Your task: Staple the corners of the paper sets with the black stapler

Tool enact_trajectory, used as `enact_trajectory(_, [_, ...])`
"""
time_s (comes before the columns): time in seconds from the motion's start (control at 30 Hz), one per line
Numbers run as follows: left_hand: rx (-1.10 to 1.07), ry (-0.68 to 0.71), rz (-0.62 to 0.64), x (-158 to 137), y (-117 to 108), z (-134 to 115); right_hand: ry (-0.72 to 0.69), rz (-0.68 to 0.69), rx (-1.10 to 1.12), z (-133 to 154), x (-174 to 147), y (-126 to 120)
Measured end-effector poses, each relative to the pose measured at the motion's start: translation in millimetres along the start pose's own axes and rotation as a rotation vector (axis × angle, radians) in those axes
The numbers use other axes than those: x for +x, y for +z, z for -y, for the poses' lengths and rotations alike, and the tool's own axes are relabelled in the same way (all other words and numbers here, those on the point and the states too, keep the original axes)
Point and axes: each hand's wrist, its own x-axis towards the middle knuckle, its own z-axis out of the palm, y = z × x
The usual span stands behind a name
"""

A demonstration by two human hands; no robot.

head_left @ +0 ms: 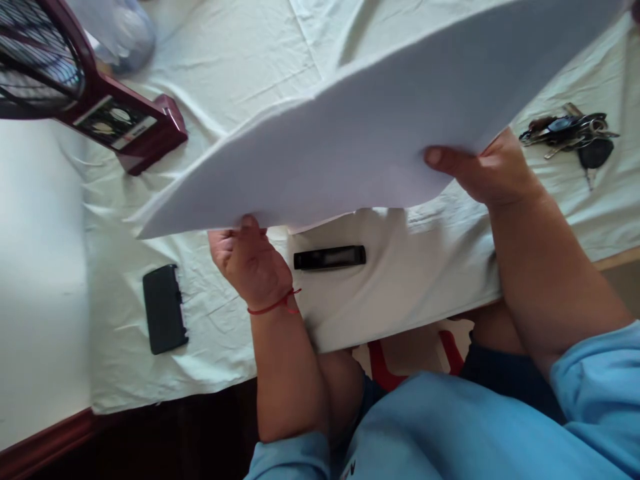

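Observation:
A wide stack of white paper sheets (345, 133) is lifted above the cloth-covered table, slanting from lower left to upper right. My left hand (253, 263) pinches its near edge, thumb on top and fingers folded under; a red string circles that wrist. Farther along the same edge, my right hand (480, 170) grips the paper with its thumb lying on the upper face and its fingers hidden beneath. Below the paper, between my forearms, a black stapler (330, 257) lies on the cloth, touched by neither hand.
A black phone-like case (165, 309) lies to the left. At the upper left are a dark red racket-shaped device (135, 127) and a clear plastic bag (123, 33). A bunch of keys (575, 137) rests at the right. The pale tablecloth (210, 360) reaches the table's near edge.

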Motion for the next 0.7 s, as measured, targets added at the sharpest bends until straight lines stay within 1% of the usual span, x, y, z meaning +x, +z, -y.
enact_trajectory(0.07, [0.035,-0.03,0.031,-2.2,0.6,-0.3,-0.051,0.018,-0.055,-1.2,-0.5,1.0])
enact_trajectory(0.1, [0.046,-0.015,0.032,-3.5,2.2,-1.2,-0.06,0.023,-0.077,-2.9,-0.4,1.5])
enact_trajectory(0.17, [0.039,0.052,0.02,-6.4,7.3,-5.1,-0.05,0.019,-0.094,-7.1,-0.3,2.4])
enact_trajectory(0.27, [-0.051,0.165,-0.014,-9.3,15.8,-13.7,-0.073,-0.021,-0.115,-10.8,-1.8,3.1])
enact_trajectory(0.33, [-0.103,0.185,-0.019,-9.7,18.9,-18.1,-0.095,-0.055,-0.13,-9.3,-3.3,3.2])
enact_trajectory(0.43, [-0.057,0.145,-0.018,-7.9,18.1,-18.6,-0.096,-0.036,-0.087,-3.3,-2.9,2.6])
enact_trajectory(0.57, [0.011,0.075,-0.033,-4.3,10.7,-11.1,-0.078,0.093,-0.019,2.8,0.8,1.0])
enact_trajectory(0.63, [0.031,0.034,-0.019,-3.4,6.8,-7.3,-0.061,0.085,-0.001,2.4,0.3,1.2])
enact_trajectory(0.7, [0.073,-0.014,0.001,-3.8,4.2,-4.5,-0.021,0.03,0.008,0.3,-2.2,2.4])
